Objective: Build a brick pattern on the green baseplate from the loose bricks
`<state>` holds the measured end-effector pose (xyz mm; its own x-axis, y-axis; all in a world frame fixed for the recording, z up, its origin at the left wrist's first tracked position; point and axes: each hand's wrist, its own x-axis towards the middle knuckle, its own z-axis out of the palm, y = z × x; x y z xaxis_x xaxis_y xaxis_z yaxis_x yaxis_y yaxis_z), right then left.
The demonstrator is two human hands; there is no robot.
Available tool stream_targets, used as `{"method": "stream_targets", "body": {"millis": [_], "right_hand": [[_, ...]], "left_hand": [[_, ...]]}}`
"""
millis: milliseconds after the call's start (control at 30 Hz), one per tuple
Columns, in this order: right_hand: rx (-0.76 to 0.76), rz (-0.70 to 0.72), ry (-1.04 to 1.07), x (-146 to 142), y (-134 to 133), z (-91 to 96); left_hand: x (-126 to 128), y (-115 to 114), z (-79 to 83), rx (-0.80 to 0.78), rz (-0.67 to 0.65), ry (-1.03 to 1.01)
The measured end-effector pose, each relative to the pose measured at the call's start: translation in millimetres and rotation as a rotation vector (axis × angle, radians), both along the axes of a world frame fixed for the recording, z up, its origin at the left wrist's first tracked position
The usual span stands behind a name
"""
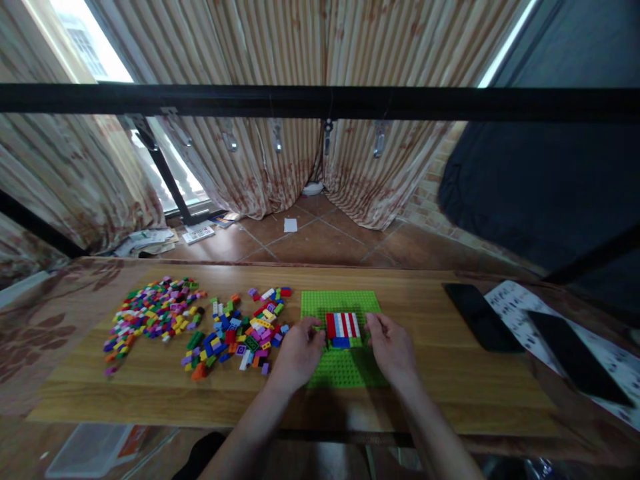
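Note:
A green studded baseplate (340,370) lies on the wooden board in front of me. On it sits a small block of toy bricks (343,326), striped red, white and light blue, with blue and light green bricks along its near edge. My left hand (301,348) is at the block's left side, fingers curled and the fingertips close to the bricks; I cannot tell if they touch. At the right side, a small gap from the block, my right hand (391,345) has its thumb and fingers drawn together. Whatever either hand may hold is too small or hidden to make out.
Loose bricks in mixed colours form a near pile (235,333) and a farther pile (160,307) on the left of the board (425,393). A black tablet-like slab (483,317), a printed sheet (515,300) and another dark slab (580,357) lie right. A black bar (300,102) crosses ahead.

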<state>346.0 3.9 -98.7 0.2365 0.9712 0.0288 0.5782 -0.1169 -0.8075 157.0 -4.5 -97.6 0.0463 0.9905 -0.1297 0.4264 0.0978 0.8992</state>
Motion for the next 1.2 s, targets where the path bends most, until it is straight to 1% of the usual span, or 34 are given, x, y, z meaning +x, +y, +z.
{"method": "stream_targets", "body": {"millis": [100, 233, 333, 400, 500, 567, 600, 700, 800, 867, 933, 1000, 1067, 1200], "right_hand": [[0.038, -0.011, -0.043, 4.4, 6.3, -9.3], [0.074, -0.094, -0.082, 10.4, 11.4, -23.3], [0.099, -0.124, -0.072, 10.5, 15.0, -27.9], [0.112, -0.133, -0.061, 8.7, 17.5, -27.6], [0.135, -0.091, -0.043, 7.0, 16.1, -25.2], [0.169, -0.071, -0.057, 8.5, 8.2, -24.7], [0.194, -0.065, -0.073, 9.9, 1.9, -25.1], [0.279, -0.057, -0.154, 13.2, -22.0, -29.4], [0.330, -0.028, -0.225, 11.3, -43.8, -37.1], [0.344, -0.005, -0.263, 7.6, -52.8, -42.8], [0.347, 0.012, -0.292, 4.1, -57.0, -47.2], [0.344, 0.023, -0.312, 2.3, -58.0, -49.8], [0.342, 0.031, -0.325, 2.0, -57.6, -50.7], [0.344, 0.032, -0.347, 2.4, -57.2, -50.0]], "left_hand": [[-0.4, 3.2, -1.2, -0.007, -0.016, 0.082], [1.7, 8.0, 1.0, -0.052, -0.004, 0.248], [7.0, 7.4, 10.4, -0.038, 0.019, 0.307], [10.3, 0.3, 20.8, -0.024, 0.032, 0.328], [8.9, -25.9, 36.1, 0.025, 0.035, 0.330], [0.2, -52.4, 40.7, 0.073, 0.035, 0.324], [-6.8, -66.9, 40.5, 0.094, 0.032, 0.316], [-36.0, -107.4, 30.9, 0.142, -0.005, 0.247], [-69.0, -135.1, 15.9, 0.136, 0.039, 0.235], [-88.0, -146.5, 8.7, 0.151, 0.082, 0.249], [-102.7, -154.9, 6.3, 0.167, 0.122, 0.245], [-113.0, -162.1, 8.4, 0.184, 0.149, 0.229], [-119.6, -168.8, 12.8, 0.196, 0.149, 0.209], [-124.9, -177.4, 18.5, 0.191, 0.146, 0.205]]}}
